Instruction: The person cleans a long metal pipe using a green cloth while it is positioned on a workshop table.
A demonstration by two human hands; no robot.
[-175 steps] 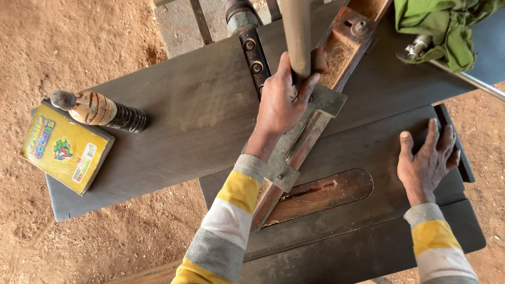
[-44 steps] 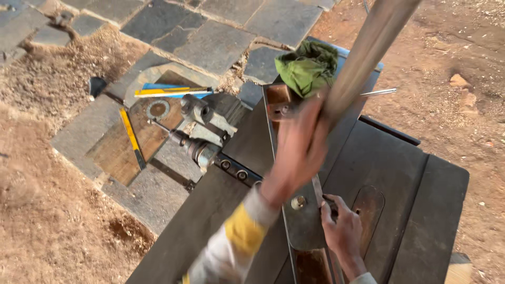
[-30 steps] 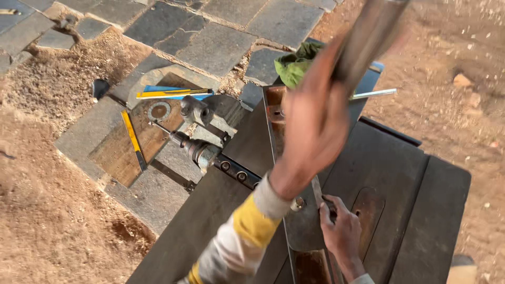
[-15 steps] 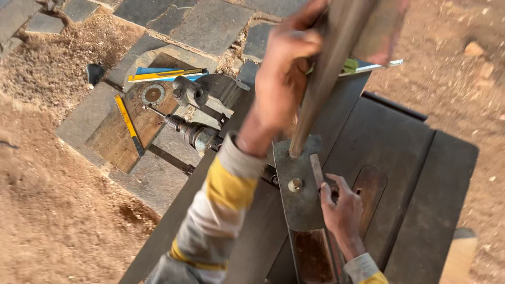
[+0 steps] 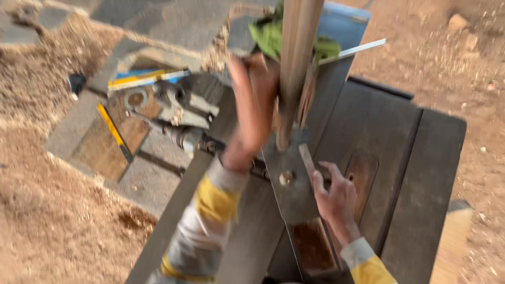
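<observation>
My left hand [image 5: 253,108] is closed around a long wooden stick [image 5: 295,63] that stands almost upright, its lower end resting on a flat metal plate [image 5: 292,186] on the dark saw table [image 5: 421,158]. My right hand [image 5: 332,192] lies on the table beside the plate, with its fingers touching a thin strip and the edge of the wooden insert [image 5: 362,173]. The picture is blurred by motion.
A green cloth [image 5: 268,37] and a white strip [image 5: 351,51] lie at the table's far end. On the stone slabs to the left sit a metal tool [image 5: 181,113], yellow and blue strips [image 5: 139,80] and wooden boards [image 5: 102,150]. Sawdust covers the ground around.
The stick has swung from a slant to nearly upright, with my left hand still gripping it. My right hand has stayed by the plate. The view has shifted slightly.
</observation>
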